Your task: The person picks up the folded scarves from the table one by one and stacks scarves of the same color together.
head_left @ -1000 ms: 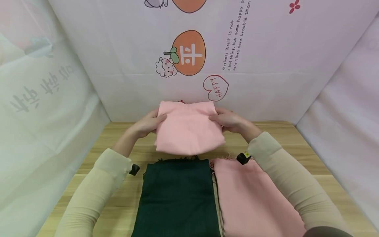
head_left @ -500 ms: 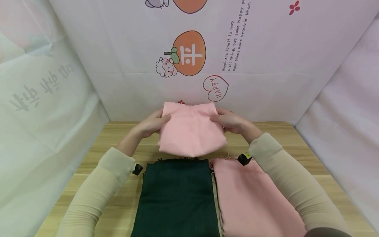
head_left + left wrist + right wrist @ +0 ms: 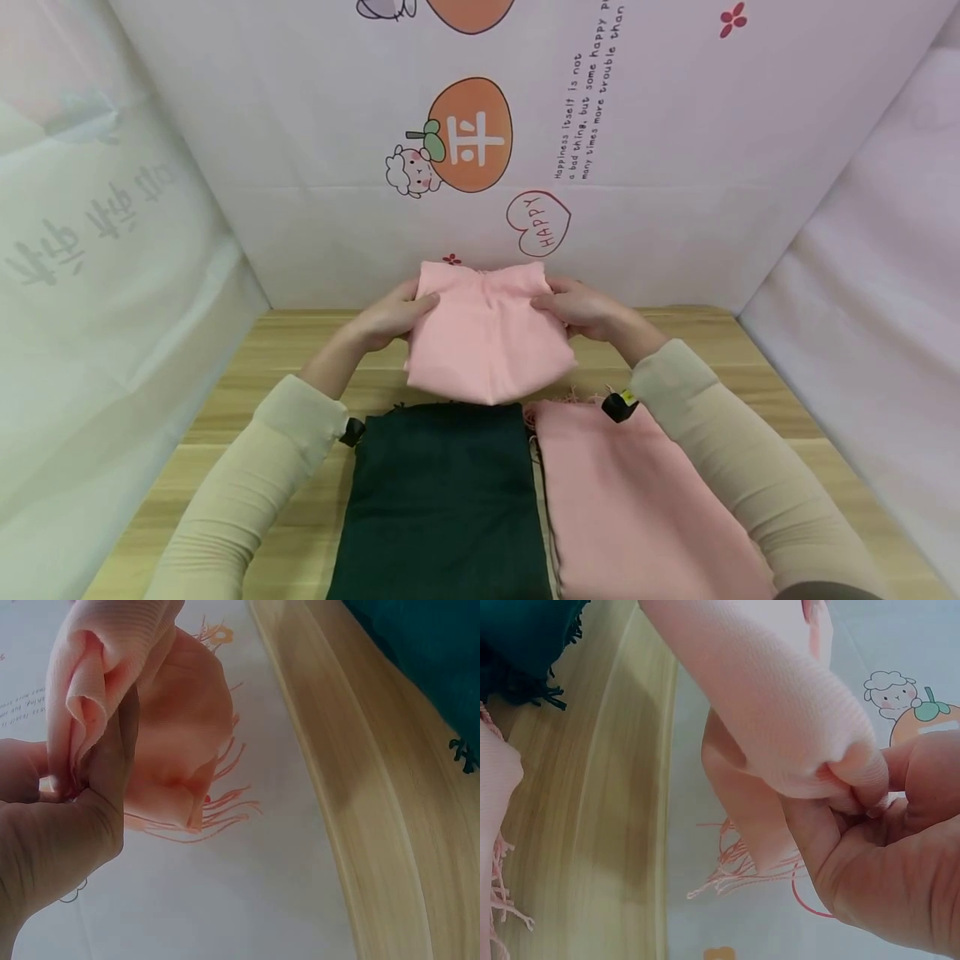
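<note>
A folded light-pink scarf (image 3: 491, 342) is held up between both hands at the back of the table. My left hand (image 3: 393, 317) pinches its left side, thumb in front and fingers behind. On the opposite side my right hand (image 3: 581, 308) grips the cloth the same way. The left wrist view shows the pink cloth (image 3: 112, 652) bunched between thumb and fingers, with fringe hanging beyond. In the right wrist view a rounded fold of the scarf (image 3: 780, 705) is pinched, and pink tassels (image 3: 735, 862) dangle below it.
A folded dark-green scarf (image 3: 442, 500) lies on the wooden table (image 3: 247, 358) in front. To its right lies another pink scarf (image 3: 637, 500), partly under the right forearm. A printed white cloth wall (image 3: 337, 233) stands behind, with white cloth at both sides.
The left hand has moved slightly right, bringing the scarf's left edge along. The held scarf hangs slightly lower, with a sharper crease down its middle. Both hands keep their grip.
</note>
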Available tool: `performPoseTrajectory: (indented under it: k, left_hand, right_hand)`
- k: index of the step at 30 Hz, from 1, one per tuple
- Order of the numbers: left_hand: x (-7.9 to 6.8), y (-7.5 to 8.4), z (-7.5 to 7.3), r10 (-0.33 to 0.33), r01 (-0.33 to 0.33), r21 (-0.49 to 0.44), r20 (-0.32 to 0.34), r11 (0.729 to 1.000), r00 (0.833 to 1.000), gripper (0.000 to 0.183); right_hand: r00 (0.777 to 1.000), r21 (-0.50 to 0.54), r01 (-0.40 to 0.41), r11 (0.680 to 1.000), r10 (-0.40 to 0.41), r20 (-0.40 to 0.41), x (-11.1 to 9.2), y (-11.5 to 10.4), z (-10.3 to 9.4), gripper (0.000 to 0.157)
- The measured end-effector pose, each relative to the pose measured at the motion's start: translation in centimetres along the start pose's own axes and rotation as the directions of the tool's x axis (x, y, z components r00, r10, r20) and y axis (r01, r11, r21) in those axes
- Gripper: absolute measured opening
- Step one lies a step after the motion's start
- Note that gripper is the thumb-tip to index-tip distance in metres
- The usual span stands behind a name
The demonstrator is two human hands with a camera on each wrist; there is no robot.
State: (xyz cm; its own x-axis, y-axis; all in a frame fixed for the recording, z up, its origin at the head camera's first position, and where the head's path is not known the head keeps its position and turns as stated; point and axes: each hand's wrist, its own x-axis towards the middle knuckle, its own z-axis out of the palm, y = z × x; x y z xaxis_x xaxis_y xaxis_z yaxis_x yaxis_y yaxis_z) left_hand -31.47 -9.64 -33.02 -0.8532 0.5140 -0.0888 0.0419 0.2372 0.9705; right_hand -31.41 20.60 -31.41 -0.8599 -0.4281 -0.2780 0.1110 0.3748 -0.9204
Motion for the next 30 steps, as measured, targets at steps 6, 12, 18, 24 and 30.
performPoseTrajectory:
  k: [6,12,18,24,30]
  left_hand:
    - [0.2,0.2,0.4,-0.018,0.018,-0.001,0.004,1.0,1.0,0.039]
    - [0.3,0.4,1.0,-0.016,0.016,-0.004,0.024,1.0,1.0,0.04]
    - [0.4,0.7,1.5,-0.006,0.006,-0.001,0.045,1.0,0.999,0.043]
    - [0.6,0.6,2.1,-0.006,0.006,0.0,0.059,1.0,0.998,0.044]
    - [0.7,0.7,2.5,-0.004,0.004,0.002,0.077,1.0,0.997,0.043]
  right_hand:
    - [1.0,0.006,0.004,1.0,-0.004,0.002,-0.4,0.4,-0.4,0.036]
    - [1.0,0.019,-0.003,1.0,0.003,0.01,-0.8,0.9,-0.9,0.036]
    - [1.0,0.015,-0.02,1.0,0.02,-0.008,-1.3,1.2,-1.4,0.037]
    - [1.0,-0.005,-0.02,1.0,0.02,-0.011,-1.8,1.6,-1.9,0.037]
    - [1.0,-0.001,-0.02,1.0,0.02,-0.008,-2.3,1.9,-2.3,0.043]
